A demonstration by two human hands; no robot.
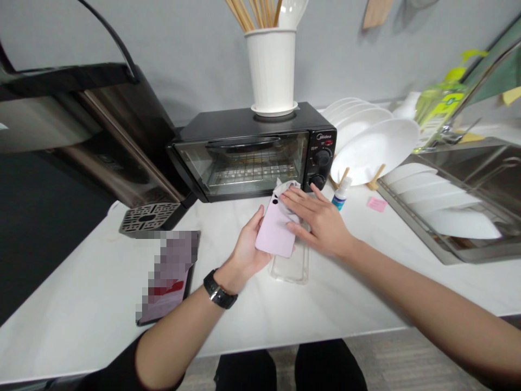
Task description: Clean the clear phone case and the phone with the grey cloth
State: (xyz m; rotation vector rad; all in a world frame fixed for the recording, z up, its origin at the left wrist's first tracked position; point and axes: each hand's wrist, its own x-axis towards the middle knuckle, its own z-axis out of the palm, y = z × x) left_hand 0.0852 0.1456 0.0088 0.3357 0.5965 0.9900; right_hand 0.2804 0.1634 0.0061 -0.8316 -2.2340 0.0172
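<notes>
A pale pink smartphone rests in my left hand, back side up, with my thumb along its left edge. My right hand presses a white wipe against the phone's upper back, beside the dark camera lenses. The fingers of that hand lie over the wipe and cover part of it. Under the phone, on the white counter, lies a clear phone case, partly hidden by the phone and my hands. To the right of my right hand stands a small spray bottle with a blue label.
Behind my hands is a black toaster oven bearing a white cup of chopsticks. White plates stand in a rack at right, before a sink. A tablet-like device lies at left near a black drinks machine.
</notes>
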